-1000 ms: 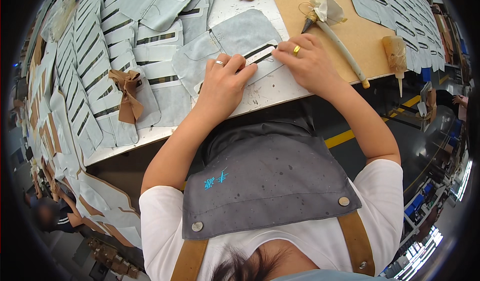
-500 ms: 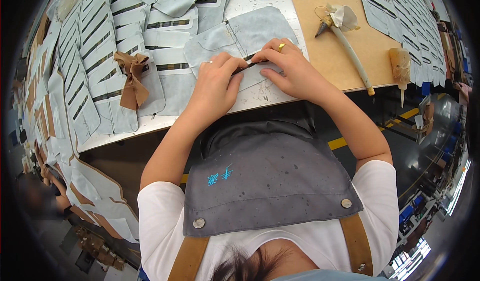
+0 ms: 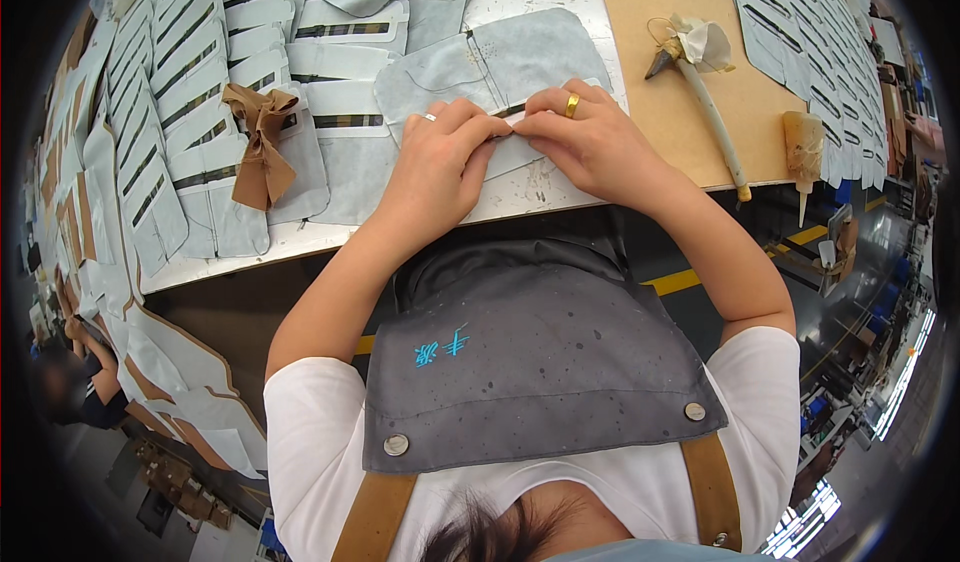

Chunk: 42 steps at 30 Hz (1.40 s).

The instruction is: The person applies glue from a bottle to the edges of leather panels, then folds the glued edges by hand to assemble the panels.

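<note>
A pale grey-blue leather panel (image 3: 540,47) with rounded corners lies at the near edge of the table, a dark seam and loose threads on it. Along its near part runs a slot with a dark strip in it, partly hidden by my fingers. My left hand (image 3: 445,157) pinches the panel at this slot, fingertips pressed together. Right beside it, my right hand (image 3: 590,147) pinches the same edge, its fingertips almost touching the left ones. Exactly what lies between the fingertips is covered.
Overlapping rows of similar slotted panels (image 3: 345,67) cover the table's left. A crumpled brown cloth (image 3: 262,147) rests on them. To the right, a hammer (image 3: 712,127) and a glue bottle (image 3: 803,147) lie on a tan board (image 3: 650,22), with more panels (image 3: 790,42) beyond.
My hands have come closer together along the slot, and my right fingers have closed in to a pinch. The dark strip between them is now mostly covered. The view has shifted slightly.
</note>
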### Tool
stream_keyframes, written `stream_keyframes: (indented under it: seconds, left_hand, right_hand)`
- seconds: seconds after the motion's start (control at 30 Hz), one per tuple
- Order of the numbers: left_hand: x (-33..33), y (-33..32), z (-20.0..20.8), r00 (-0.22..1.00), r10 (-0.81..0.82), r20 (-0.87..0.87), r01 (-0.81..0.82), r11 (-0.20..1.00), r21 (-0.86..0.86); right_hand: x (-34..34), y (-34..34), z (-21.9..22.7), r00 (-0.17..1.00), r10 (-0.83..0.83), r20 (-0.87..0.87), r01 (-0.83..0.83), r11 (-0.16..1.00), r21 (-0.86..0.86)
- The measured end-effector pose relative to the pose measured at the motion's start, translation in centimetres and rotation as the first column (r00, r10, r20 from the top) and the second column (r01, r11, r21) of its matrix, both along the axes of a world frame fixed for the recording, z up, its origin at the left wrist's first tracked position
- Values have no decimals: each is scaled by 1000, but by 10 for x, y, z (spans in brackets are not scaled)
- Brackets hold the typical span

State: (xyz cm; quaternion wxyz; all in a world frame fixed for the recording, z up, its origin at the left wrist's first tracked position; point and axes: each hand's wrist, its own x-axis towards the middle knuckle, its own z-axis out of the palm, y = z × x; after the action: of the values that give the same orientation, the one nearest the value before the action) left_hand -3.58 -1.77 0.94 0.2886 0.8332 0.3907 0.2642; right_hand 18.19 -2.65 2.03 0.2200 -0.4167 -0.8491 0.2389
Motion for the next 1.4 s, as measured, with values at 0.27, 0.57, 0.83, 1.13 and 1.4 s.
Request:
stream_keyframes:
  seconds: [0.27,0.57,0.83,1.13,1.4]
  left_hand:
    - [1,-4,-1,988,-45,-147,73,979,190]
    - [0,3,1,1000,-16,-8,15,1000,-21]
    - [0,5,2,993,-80,-83,85,994,61]
    - [1,-6,-2,988,-13,-152,39,984,174]
    - [7,-10,-2,998,35,-55,-29,993,112]
  right_hand:
    - [-4,-11,-5,979,-25,201,-35,956,291]
    - [-4,-7,-3,993,-119,19,119,992,37]
    - [0,-7,-4,987,-151,-56,148,988,-53]
    - [26,-12,1,948,-113,296,-4,929,369]
    - [-17,-20,4,962,-223,-156,238,968,83]
